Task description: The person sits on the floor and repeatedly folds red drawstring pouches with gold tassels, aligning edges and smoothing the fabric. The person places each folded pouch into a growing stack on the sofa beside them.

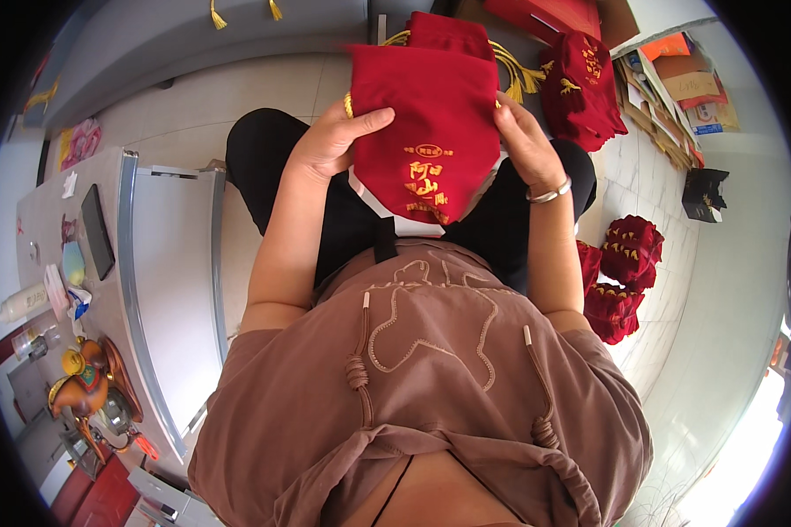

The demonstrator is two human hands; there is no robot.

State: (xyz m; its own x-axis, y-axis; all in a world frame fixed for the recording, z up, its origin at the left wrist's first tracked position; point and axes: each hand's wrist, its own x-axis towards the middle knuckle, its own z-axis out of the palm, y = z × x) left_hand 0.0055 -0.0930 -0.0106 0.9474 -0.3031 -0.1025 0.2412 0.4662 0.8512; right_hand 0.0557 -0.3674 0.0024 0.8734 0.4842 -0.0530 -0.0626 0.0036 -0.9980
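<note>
A red cloth drawstring pouch (pixel 425 99) with gold lettering hangs above the lap, between my two hands. My left hand (pixel 343 135) grips its left edge, thumb on the front, beside a bit of yellow cord. The right edge is held by my right hand (pixel 527 141), which has a silver bangle at the wrist; its fingers are partly hidden behind the cloth. More red cloth (pixel 449 29) lies just beyond the pouch, with yellow tassels (pixel 521 72) at its right. Part of a white thing shows beneath the pouch, too covered to identify.
A red bundle of pouches (pixel 580 92) lies at upper right, near a stack of cardboard and papers (pixel 659 105). Several red cloth bundles (pixel 633 253) sit on the floor at right. A desk (pixel 118 263) at left bears a dark phone (pixel 97 230) and a horse figurine (pixel 86 388).
</note>
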